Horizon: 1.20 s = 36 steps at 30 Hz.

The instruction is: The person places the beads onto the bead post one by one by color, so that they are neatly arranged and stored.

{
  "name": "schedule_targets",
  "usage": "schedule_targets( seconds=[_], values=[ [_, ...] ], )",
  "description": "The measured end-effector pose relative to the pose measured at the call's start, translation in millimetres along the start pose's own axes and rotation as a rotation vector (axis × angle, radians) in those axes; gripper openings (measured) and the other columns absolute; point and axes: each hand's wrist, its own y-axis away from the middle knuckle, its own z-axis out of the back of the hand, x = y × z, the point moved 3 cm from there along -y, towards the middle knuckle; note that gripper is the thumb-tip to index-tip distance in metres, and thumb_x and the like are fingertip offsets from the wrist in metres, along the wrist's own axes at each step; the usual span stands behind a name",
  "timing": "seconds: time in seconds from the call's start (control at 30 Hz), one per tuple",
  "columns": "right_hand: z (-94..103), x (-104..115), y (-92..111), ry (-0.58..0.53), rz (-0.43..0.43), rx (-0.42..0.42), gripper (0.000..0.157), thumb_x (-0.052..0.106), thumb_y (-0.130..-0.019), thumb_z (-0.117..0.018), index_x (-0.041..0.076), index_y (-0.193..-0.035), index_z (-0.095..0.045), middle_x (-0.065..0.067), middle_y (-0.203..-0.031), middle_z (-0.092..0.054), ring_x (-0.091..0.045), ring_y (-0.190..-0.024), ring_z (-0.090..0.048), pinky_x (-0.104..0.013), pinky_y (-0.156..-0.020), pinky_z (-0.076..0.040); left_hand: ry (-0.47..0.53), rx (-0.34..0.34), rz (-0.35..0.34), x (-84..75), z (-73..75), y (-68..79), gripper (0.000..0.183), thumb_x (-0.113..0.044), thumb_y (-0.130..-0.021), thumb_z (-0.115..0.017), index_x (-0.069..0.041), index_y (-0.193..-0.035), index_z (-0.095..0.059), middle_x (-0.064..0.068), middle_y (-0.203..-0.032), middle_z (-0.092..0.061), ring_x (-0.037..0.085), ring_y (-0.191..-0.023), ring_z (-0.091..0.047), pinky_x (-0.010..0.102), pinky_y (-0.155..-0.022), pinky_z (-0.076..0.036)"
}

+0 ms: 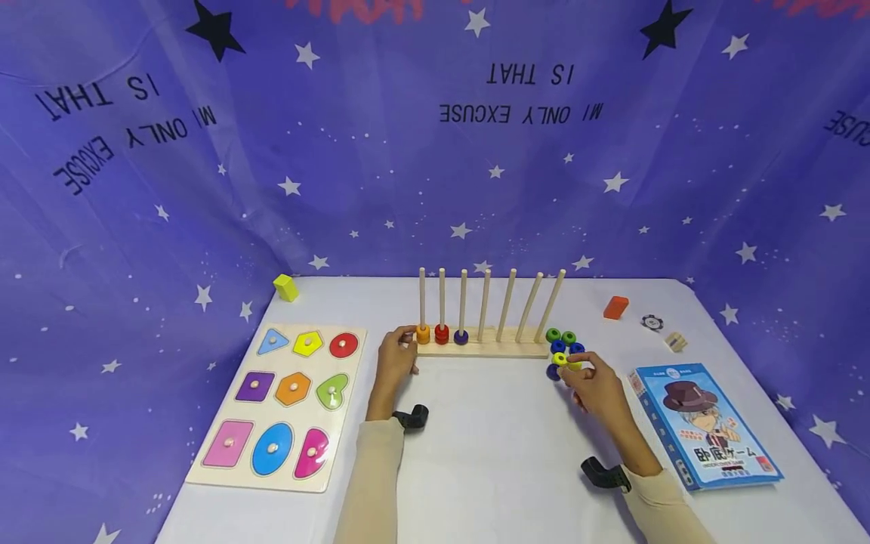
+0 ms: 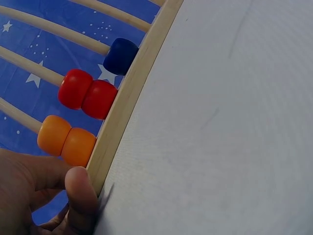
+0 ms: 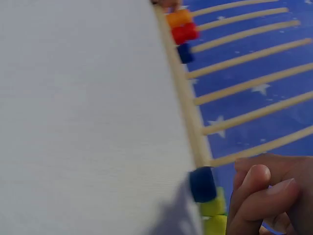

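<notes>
A wooden bead rack [image 1: 482,347] with several upright pegs stands toward the back of the table. Its left pegs carry orange beads [image 2: 67,140], red beads [image 2: 88,93] and one dark blue bead [image 2: 120,56]; the other pegs are bare. My left hand [image 1: 396,361] grips the left end of the base, thumb at its front edge. Past the right end lies a cluster of loose beads: green [image 1: 569,337], blue [image 1: 557,346] and yellow [image 1: 560,359]. My right hand [image 1: 598,387] is at this cluster with bent fingers [image 3: 266,198]; whether a bead is between them is hidden.
On the left lies a shape puzzle board [image 1: 265,404], a yellow-green block [image 1: 286,288] behind it. A blue game box [image 1: 710,427] lies at right. Behind it are an orange block [image 1: 615,307], a round chip [image 1: 652,323] and a small wooden piece [image 1: 676,342].
</notes>
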Motion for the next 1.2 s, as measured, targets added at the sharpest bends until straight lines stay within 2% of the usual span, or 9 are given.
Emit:
schedule_targets(
  seconds=[0.13,0.33,0.6,0.8,0.87,0.97,1.2],
  values=[
    [-14.1,-8,-2,0.051,0.016,0.026,0.040,0.033,-0.088,-0.068,0.014,-0.120,-0.052,-0.008,-0.060,-0.059,-0.019,-0.040,-0.052,-0.031,-0.035,-0.048,0.002,0.008,0.007,1.3,0.8,0.3,0.033,0.001,-0.088,-0.056,-0.005,-0.120,-0.063,0.013,-0.099,-0.051,0.012,-0.039,-0.051,0.028,-0.036,-0.053],
    [-20.7,-9,-4,0.096,0.047,0.037,0.038,0.029,-0.089,-0.067,0.014,-0.122,-0.053,-0.006,-0.062,-0.058,-0.019,-0.042,-0.053,-0.030,-0.035,-0.047,-0.002,-0.009,0.009,0.7,1.1,2.8,0.032,0.001,-0.088,-0.056,-0.006,-0.119,-0.063,0.012,-0.099,-0.051,0.012,-0.039,-0.050,0.027,-0.035,-0.052],
    [-24.8,-14,0,0.153,0.004,0.068,0.041,0.027,-0.089,-0.067,0.011,-0.124,-0.052,-0.005,-0.064,-0.057,-0.019,-0.043,-0.053,-0.029,-0.036,-0.046,-0.001,-0.001,-0.012,-0.3,2.7,1.4,0.033,0.000,-0.087,-0.057,-0.007,-0.119,-0.064,0.013,-0.098,-0.052,0.012,-0.039,-0.051,0.029,-0.036,-0.053],
    [-22.6,-6,6,0.156,-0.016,0.042,0.045,0.030,-0.089,-0.066,0.006,-0.124,-0.050,-0.006,-0.073,-0.060,-0.017,-0.049,-0.057,-0.028,-0.039,-0.050,-0.007,-0.002,-0.006,3.2,1.9,-0.6,0.033,0.000,-0.088,-0.056,-0.008,-0.119,-0.064,0.012,-0.099,-0.052,0.011,-0.038,-0.051,0.029,-0.036,-0.053],
    [-17.5,4,8,0.158,-0.007,0.017,0.046,0.030,-0.089,-0.066,0.004,-0.123,-0.050,-0.007,-0.079,-0.061,-0.018,-0.053,-0.060,-0.027,-0.041,-0.052,-0.009,0.001,0.003,4.3,1.6,-0.8,0.033,-0.001,-0.088,-0.056,-0.008,-0.119,-0.064,0.012,-0.099,-0.052,0.011,-0.038,-0.051,0.029,-0.036,-0.054],
    [-5.1,29,10,0.160,0.048,-0.034,0.046,0.031,-0.090,-0.066,0.002,-0.122,-0.051,-0.009,-0.083,-0.060,-0.019,-0.057,-0.062,-0.027,-0.041,-0.051,-0.013,0.000,0.005,5.2,1.4,-1.7,0.032,-0.001,-0.089,-0.056,-0.009,-0.119,-0.064,0.012,-0.099,-0.052,0.011,-0.038,-0.051,0.029,-0.036,-0.054],
    [26.2,120,12,0.141,0.259,-0.142,0.043,0.034,-0.090,-0.064,0.003,-0.118,-0.056,-0.008,-0.080,-0.059,-0.017,-0.056,-0.059,-0.024,-0.039,-0.048,0.000,0.002,-0.007,0.8,2.7,-0.9,0.033,0.000,-0.089,-0.056,-0.008,-0.119,-0.064,0.012,-0.099,-0.051,0.011,-0.039,-0.051,0.029,-0.036,-0.054]
  ],
)
